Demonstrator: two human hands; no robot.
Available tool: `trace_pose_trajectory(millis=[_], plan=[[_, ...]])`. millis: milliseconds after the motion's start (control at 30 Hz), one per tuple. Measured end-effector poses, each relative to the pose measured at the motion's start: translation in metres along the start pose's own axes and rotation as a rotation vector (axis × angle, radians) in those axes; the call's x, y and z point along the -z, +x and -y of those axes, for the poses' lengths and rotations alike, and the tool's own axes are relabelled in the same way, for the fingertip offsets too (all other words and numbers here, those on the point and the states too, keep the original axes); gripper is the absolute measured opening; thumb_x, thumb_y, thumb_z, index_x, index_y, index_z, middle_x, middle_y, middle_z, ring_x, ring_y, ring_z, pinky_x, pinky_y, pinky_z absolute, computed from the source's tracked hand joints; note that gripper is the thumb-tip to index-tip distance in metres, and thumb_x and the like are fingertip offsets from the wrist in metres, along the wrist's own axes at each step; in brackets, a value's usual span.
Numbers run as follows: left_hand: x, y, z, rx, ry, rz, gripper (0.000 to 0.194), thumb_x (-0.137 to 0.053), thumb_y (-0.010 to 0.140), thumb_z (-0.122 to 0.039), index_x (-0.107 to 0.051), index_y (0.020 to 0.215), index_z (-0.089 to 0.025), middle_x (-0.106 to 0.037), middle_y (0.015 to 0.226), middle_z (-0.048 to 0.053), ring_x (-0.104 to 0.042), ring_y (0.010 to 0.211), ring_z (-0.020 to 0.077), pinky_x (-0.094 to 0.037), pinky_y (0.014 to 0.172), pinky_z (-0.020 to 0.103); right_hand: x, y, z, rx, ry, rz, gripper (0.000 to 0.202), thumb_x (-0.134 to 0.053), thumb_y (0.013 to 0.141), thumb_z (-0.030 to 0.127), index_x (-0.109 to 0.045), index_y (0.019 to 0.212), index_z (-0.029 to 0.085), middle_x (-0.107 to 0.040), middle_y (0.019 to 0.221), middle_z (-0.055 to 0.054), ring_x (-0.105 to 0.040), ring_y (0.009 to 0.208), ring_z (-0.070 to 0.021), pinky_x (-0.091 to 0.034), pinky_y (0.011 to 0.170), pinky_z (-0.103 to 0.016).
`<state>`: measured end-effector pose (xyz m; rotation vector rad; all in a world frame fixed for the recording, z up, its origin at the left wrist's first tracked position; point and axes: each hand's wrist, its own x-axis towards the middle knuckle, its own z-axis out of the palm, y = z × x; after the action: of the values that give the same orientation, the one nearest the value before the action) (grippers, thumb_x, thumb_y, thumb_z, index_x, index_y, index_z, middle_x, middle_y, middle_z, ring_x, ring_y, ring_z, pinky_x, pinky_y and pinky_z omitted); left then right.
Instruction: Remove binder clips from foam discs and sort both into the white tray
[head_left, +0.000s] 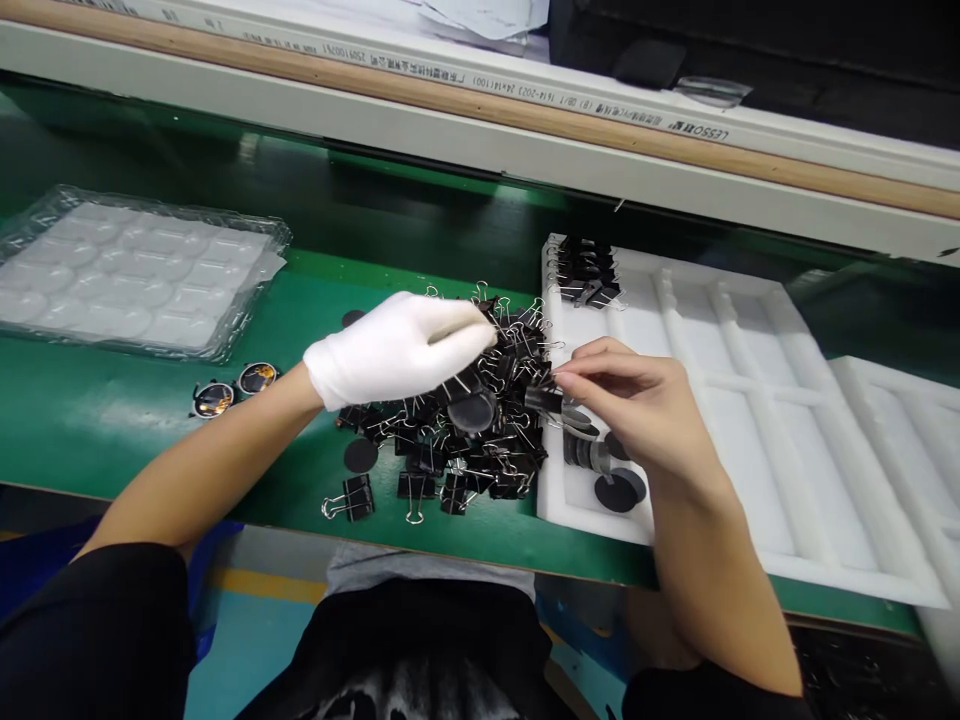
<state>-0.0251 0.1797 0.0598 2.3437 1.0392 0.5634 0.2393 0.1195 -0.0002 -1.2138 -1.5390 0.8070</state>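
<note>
Black, silver-handled binder clip pile (517,345) on plain green tabletop (135,420)
Over the pile, a white glove (382,350); right of it, a white foam tray (720,420); left of it, two silver-rimmed rounds (257,378) patterned orange on black.

I see all this through a single camera worn on my head, which faces forward and steeply down past my own chest. My black shirt (405,625) fills the bottom middle, and my left hand (401,350) and right hand (637,400) meet the view near its centre, close enough that single clips in the black clip pile (506,400) show. The field is wide, from the clear tray (127,270) at left to the white foam tray (731,430) at right. It sits slightly rolled: the pale rail (450,120) slopes down rightward.
</note>
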Motion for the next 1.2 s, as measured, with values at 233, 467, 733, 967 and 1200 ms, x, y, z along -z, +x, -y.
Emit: trace_pose_trajectory(millis=[233, 467, 733, 967, 1200], plan=[[-0.012, -0.006, -0.007, 0.038, 0.112, 0.359, 0.051, -0.055, 0.096, -0.059, -0.064, 0.131, -0.023, -0.062, 0.063, -0.005, -0.053, 0.053, 0.0131, -0.03, 0.054, 0.025, -0.026, -0.001, -0.003, -0.227, 0.456, -0.098, 0.022, -0.093, 0.074, 0.044, -0.082, 0.082, 0.027, -0.073, 0.079, -0.002, -0.067, 0.07, -0.0143, -0.058, 0.065, -0.029], [-0.024, -0.01, -0.013, -0.076, 0.069, 0.243, 0.041, -0.051, 0.099, -0.051, -0.047, 0.073, -0.019, -0.039, 0.054, -0.005, -0.034, 0.048, 0.0094, -0.022, 0.056, 0.027, -0.026, -0.008, 0.0, -0.212, 0.449, 0.169, 0.034, -0.078, 0.09, 0.055, -0.081, 0.104, 0.024, -0.078, 0.098, -0.007, -0.075, 0.088, -0.0178, -0.064, 0.072, -0.029], [-0.024, -0.01, -0.008, -0.122, 0.154, 0.299, 0.044, -0.049, 0.097, -0.047, -0.042, 0.064, -0.019, -0.032, 0.051, -0.004, -0.022, 0.046, 0.0094, -0.017, 0.053, 0.029, -0.016, -0.008, 0.006, -0.246, 0.321, 0.37, 0.049, -0.092, 0.077, 0.034, -0.078, 0.122, 0.023, -0.079, 0.109, -0.008, -0.078, 0.1, -0.0218, -0.067, 0.096, -0.04], [-0.01, -0.009, -0.01, -0.088, 0.121, 0.352, 0.049, -0.055, 0.096, -0.052, -0.042, 0.063, -0.018, -0.035, 0.051, -0.004, -0.026, 0.047, 0.0086, -0.02, 0.051, 0.028, -0.023, -0.009, 0.004, -0.264, 0.424, 0.26, 0.038, -0.097, 0.069, 0.028, -0.082, 0.103, 0.021, -0.08, 0.092, -0.006, -0.08, 0.087, -0.0213, -0.069, 0.089, -0.035], [0.019, -0.008, -0.005, 0.225, -0.291, 0.07, 0.063, -0.047, 0.099, -0.072, -0.071, 0.085, -0.015, -0.063, 0.061, 0.003, -0.056, 0.049, 0.011, -0.039, 0.047, 0.024, -0.03, -0.004, -0.012, -0.278, 0.62, 0.069, 0.036, -0.099, 0.067, 0.033, -0.082, 0.097, 0.022, -0.078, 0.081, -0.003, -0.078, 0.074, -0.0182, -0.071, 0.08, -0.035]])
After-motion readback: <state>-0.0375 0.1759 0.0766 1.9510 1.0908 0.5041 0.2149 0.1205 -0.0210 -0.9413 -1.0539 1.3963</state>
